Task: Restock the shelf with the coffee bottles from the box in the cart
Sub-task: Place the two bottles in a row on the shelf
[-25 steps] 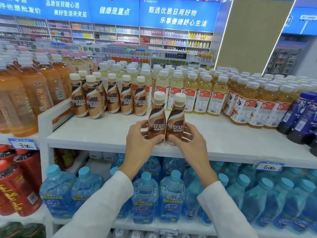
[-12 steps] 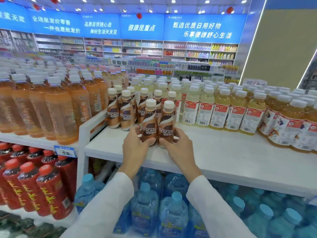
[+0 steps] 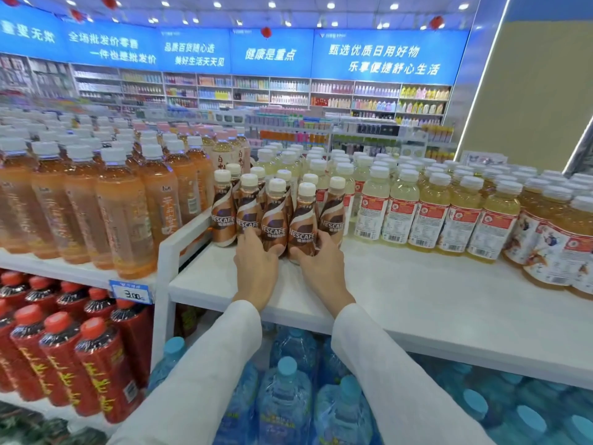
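Two brown coffee bottles with white caps stand upright on the white shelf (image 3: 401, 293), pressed against the group of coffee bottles (image 3: 224, 216) behind them. My left hand (image 3: 256, 268) wraps the base of the left coffee bottle (image 3: 274, 216). My right hand (image 3: 321, 268) grips the base of the right coffee bottle (image 3: 303, 220). Both bottles touch the shelf board and sit side by side. The box and the cart are out of view.
Tall orange drink bottles (image 3: 122, 207) fill the shelf to the left. Pale yellow bottles (image 3: 426, 213) line up to the right of the coffee. Red bottles (image 3: 64, 358) and blue water jugs (image 3: 285, 399) stand on the lower shelves.
Both hands have slid the two coffee bottles back across the shelf, from near its front edge to against the standing coffee group. The camera has moved closer and to the left.
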Demonstrator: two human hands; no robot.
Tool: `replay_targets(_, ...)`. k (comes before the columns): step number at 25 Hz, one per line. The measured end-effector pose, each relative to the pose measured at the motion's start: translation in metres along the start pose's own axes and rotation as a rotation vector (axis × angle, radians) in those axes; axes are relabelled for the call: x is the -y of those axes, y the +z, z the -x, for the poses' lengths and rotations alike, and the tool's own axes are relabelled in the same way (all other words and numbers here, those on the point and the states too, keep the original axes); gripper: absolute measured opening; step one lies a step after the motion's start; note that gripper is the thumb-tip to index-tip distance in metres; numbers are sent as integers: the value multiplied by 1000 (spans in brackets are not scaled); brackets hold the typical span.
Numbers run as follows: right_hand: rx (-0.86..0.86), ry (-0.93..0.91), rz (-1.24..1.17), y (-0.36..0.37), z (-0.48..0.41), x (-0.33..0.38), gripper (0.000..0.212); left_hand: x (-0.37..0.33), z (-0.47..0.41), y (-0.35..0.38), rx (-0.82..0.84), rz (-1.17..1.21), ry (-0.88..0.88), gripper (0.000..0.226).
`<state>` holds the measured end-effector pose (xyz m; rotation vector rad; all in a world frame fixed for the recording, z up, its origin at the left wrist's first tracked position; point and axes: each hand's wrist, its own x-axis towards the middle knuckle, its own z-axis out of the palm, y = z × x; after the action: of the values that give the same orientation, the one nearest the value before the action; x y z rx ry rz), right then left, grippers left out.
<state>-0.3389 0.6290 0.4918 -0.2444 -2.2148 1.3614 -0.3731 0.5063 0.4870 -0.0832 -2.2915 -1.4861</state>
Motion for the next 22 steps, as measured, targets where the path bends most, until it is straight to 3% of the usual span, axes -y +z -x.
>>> replay_targets(6,-35,-16,3,5,-4,-3,48,-3,-3,1,-14,-36,28,35)
replay_targets(22,-24,-47,86,10,-9,-10,54,-10,-3,-1,-18,-72,42,50)
